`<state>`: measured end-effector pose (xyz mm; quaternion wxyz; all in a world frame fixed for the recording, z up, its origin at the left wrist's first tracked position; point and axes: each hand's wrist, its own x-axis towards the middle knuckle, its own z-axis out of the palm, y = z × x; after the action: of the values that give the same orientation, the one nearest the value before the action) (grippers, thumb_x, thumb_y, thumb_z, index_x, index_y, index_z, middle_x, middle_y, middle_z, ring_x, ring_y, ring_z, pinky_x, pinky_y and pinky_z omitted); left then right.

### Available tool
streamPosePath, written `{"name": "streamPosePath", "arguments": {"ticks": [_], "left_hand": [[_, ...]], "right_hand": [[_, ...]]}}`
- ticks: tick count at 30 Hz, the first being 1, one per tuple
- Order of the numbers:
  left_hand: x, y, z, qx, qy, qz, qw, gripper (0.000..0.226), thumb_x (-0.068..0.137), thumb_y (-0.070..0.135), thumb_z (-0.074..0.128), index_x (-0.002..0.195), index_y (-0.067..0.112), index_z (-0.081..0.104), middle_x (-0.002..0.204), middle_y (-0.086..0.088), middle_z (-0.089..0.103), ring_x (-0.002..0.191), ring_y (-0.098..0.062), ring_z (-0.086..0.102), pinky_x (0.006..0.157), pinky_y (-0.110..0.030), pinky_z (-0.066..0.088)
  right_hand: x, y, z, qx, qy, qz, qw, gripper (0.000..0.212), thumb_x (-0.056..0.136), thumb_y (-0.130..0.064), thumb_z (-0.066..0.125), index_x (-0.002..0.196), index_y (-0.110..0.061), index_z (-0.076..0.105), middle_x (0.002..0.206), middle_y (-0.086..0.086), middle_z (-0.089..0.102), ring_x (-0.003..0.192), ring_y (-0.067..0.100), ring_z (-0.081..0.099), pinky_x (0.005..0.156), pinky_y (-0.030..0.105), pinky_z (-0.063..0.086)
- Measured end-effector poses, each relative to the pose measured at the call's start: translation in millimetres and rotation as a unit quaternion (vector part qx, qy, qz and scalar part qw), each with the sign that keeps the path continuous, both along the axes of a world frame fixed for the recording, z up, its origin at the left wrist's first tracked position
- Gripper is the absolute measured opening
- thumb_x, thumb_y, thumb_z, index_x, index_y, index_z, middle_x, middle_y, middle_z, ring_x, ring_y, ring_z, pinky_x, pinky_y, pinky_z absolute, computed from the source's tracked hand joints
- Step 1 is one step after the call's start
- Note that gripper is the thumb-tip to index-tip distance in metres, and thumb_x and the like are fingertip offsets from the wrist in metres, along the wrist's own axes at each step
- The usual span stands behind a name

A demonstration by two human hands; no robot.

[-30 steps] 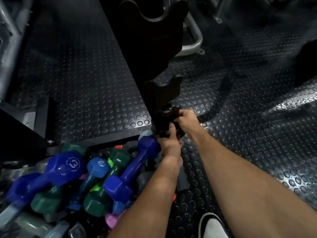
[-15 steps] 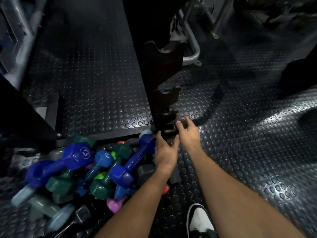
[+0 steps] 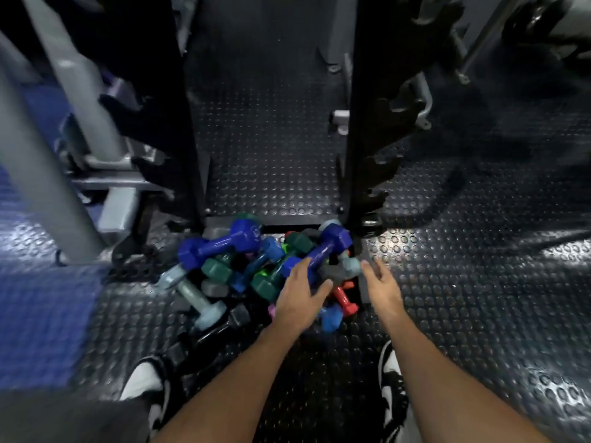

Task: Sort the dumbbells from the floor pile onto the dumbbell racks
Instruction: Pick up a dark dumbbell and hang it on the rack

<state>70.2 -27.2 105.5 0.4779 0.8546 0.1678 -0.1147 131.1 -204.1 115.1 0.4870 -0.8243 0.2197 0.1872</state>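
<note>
A pile of coloured dumbbells [image 3: 256, 266] lies on the studded rubber floor between two black upright racks. A dark blue dumbbell [image 3: 326, 247] lies on top at the right, another dark blue one [image 3: 220, 244] at the left, a pale grey-blue one [image 3: 195, 298] at the front left, a red one [image 3: 343, 300] at the front right. My left hand [image 3: 300, 298] hovers with spread fingers over the pile's right side, holding nothing. My right hand [image 3: 382, 282] is open just right of the pile, empty. The right rack [image 3: 367, 139] shows several empty cradles. The left rack [image 3: 179, 123] is dark and blurred.
Grey metal machine frames [image 3: 76, 129] stand at the left, with a blue mat [image 3: 41, 314] on the floor in front of them. My two black-and-white shoes [image 3: 391, 388] stand just behind the pile. More grey equipment sits at the back right.
Both hands have left the lowest cradle of the right rack and come back down over the pile, now empty. The view has swung to show both racks.
</note>
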Motion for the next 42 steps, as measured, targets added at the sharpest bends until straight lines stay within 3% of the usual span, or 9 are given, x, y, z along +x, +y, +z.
{"name": "streamPosePath", "arguments": {"ticks": [3, 6, 10, 18, 28, 32, 34, 37, 42], "left_hand": [[-43.0, 38.7, -3.4, 0.011, 0.031, 0.013, 0.999, 0.082, 0.090, 0.063, 0.059, 0.157, 0.027, 0.028, 0.155, -0.002, 0.044, 0.130, -0.025, 0.057, 0.108, -0.045, 0.048], [-79.7, 71.1, -5.0, 0.046, 0.056, 0.017, 0.997, 0.085, 0.093, 0.062, 0.057, 0.161, 0.021, 0.024, 0.162, 0.000, 0.034, 0.144, -0.021, 0.042, 0.116, -0.043, 0.039], [-119.1, 107.4, -11.3, 0.067, 0.084, 0.048, 0.993, 0.085, 0.095, 0.060, 0.057, 0.161, 0.017, 0.024, 0.165, -0.003, 0.031, 0.150, -0.020, 0.033, 0.120, -0.038, 0.032], [-172.9, 170.9, -41.1, 0.083, 0.146, 0.120, 0.978, 0.085, 0.094, 0.055, 0.063, 0.158, 0.012, 0.030, 0.157, -0.011, 0.040, 0.144, -0.031, 0.039, 0.114, -0.042, 0.038], [-189.3, 204.7, -88.3, 0.036, 0.184, 0.256, 0.948, 0.096, 0.083, 0.056, 0.075, 0.155, 0.008, 0.034, 0.154, -0.015, 0.042, 0.140, -0.033, 0.043, 0.115, -0.046, 0.038], [-184.4, 213.3, -106.7, 0.014, 0.202, 0.279, 0.939, 0.108, 0.078, 0.048, 0.084, 0.158, 0.007, 0.026, 0.158, -0.016, 0.035, 0.144, -0.035, 0.038, 0.118, -0.047, 0.035], [-181.6, 219.7, -120.5, -0.016, 0.212, 0.291, 0.933, 0.115, 0.068, 0.049, 0.089, 0.158, 0.010, 0.027, 0.155, -0.014, 0.039, 0.142, -0.034, 0.042, 0.117, -0.049, 0.038], [-180.3, 228.8, -134.6, -0.072, 0.226, 0.319, 0.918, 0.123, 0.048, 0.058, 0.088, 0.151, 0.016, 0.035, 0.142, -0.008, 0.053, 0.130, -0.029, 0.055, 0.109, -0.048, 0.047], [-174.9, 234.0, -147.3, -0.115, 0.264, 0.320, 0.903, 0.118, 0.040, 0.050, 0.091, 0.143, 0.019, 0.042, 0.131, -0.008, 0.057, 0.118, -0.027, 0.060, 0.104, -0.045, 0.052]], "right_hand": [[-27.8, 20.7, 0.2, 0.004, 0.016, 0.018, 1.000, 0.059, 0.105, -0.042, 0.056, 0.156, -0.015, 0.044, 0.150, 0.013, 0.055, 0.138, 0.031, 0.051, 0.112, 0.036, 0.037], [-49.1, 42.4, 4.2, 0.027, 0.036, 0.035, 0.998, 0.061, 0.103, -0.042, 0.060, 0.155, -0.014, 0.045, 0.137, 0.007, 0.061, 0.134, 0.030, 0.055, 0.111, 0.034, 0.037], [-67.7, 63.9, -13.6, 0.053, 0.069, 0.049, 0.995, 0.085, 0.089, -0.063, 0.067, 0.157, -0.020, 0.043, 0.154, 0.008, 0.054, 0.140, 0.026, 0.052, 0.122, 0.044, 0.035], [-98.7, 131.6, -27.0, 0.020, 0.077, 0.115, 0.990, 0.064, 0.101, -0.045, 0.062, 0.155, -0.016, 0.046, 0.153, 0.005, 0.054, 0.140, 0.024, 0.051, 0.118, 0.034, 0.035], [-113.3, 195.3, -79.1, -0.002, 0.117, 0.201, 0.973, 0.053, 0.099, -0.050, 0.062, 0.140, -0.016, 0.059, 0.135, 0.004, 0.063, 0.119, 0.019, 0.058, 0.102, 0.029, 0.041], [-109.2, 214.9, -101.5, -0.055, 0.110, 0.250, 0.960, 0.056, 0.098, -0.050, 0.063, 0.143, -0.017, 0.059, 0.139, 0.006, 0.062, 0.128, 0.023, 0.056, 0.103, 0.026, 0.037], [-104.5, 222.5, -111.6, -0.083, 0.099, 0.270, 0.954, 0.060, 0.097, -0.049, 0.065, 0.147, -0.017, 0.055, 0.141, 0.007, 0.061, 0.131, 0.023, 0.054, 0.101, 0.024, 0.035], [-98.3, 227.4, -126.3, -0.066, 0.121, 0.286, 0.948, 0.077, 0.092, -0.049, 0.072, 0.156, -0.017, 0.043, 0.147, 0.008, 0.058, 0.137, 0.025, 0.051, 0.114, 0.031, 0.037], [-88.7, 233.3, -146.5, -0.076, 0.125, 0.339, 0.929, 0.088, 0.084, -0.038, 0.083, 0.158, -0.020, 0.038, 0.147, 0.006, 0.056, 0.135, 0.025, 0.053, 0.115, 0.036, 0.041]]}}
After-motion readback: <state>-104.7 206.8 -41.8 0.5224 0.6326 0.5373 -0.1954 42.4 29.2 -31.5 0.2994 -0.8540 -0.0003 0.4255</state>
